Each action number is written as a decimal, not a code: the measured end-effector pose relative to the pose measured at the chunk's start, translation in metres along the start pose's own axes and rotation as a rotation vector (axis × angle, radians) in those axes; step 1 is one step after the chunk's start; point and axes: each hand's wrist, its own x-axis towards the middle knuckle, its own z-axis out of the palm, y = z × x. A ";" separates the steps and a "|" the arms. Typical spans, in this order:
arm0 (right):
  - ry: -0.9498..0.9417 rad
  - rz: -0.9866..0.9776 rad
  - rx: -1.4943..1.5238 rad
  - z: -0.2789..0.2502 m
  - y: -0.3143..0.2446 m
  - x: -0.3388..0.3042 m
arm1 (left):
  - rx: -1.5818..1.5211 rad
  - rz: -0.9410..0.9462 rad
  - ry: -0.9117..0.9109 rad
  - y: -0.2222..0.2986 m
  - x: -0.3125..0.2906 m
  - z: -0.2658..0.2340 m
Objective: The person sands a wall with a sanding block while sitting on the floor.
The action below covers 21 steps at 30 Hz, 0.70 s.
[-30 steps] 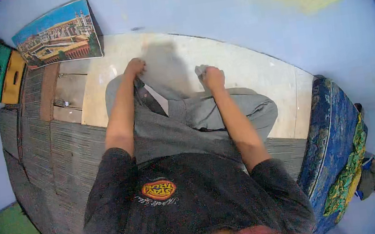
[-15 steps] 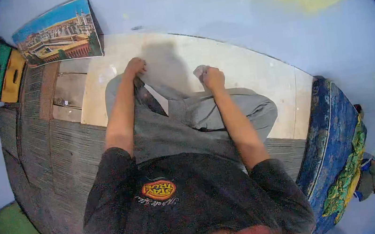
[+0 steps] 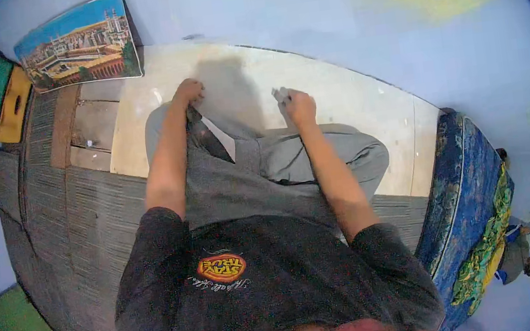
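Observation:
My left hand [image 3: 190, 93] is closed at the far end of my left thigh. Below its fingers a flat dark piece with a pale side [image 3: 216, 142] slants down over my grey trousers [image 3: 227, 184]; it appears to be gripped at its upper end, though the fingers cover that spot. To the right, my right hand [image 3: 300, 106] pinches a small crumpled grey piece [image 3: 280, 94], too small to name, just above the pale board. Both forearms reach forward over my crossed legs, and the hands are well apart.
I sit on a pale board [image 3: 336, 99] over ribbed grey matting [image 3: 105, 220]. A city picture [image 3: 78, 46] leans on the wall, beside green and yellow drawers [image 3: 13, 105]. A blue mattress [image 3: 445, 188] stands at the right. Behind it, someone's dark clothing [image 3: 516, 256] shows.
The grey piece in my right fingers has changed shape, looking narrower and more folded now. My left hand holds nearly the same pose; the whole view has shifted slightly.

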 end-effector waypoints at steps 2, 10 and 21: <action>0.197 -0.059 -0.017 0.003 0.012 -0.002 | -0.030 -0.055 0.052 0.017 0.002 0.014; 0.033 0.019 0.128 -0.013 -0.009 0.000 | -0.168 0.083 0.144 0.016 -0.009 -0.002; -0.206 0.265 1.259 0.003 0.005 0.006 | 0.372 0.405 0.451 0.131 -0.049 0.057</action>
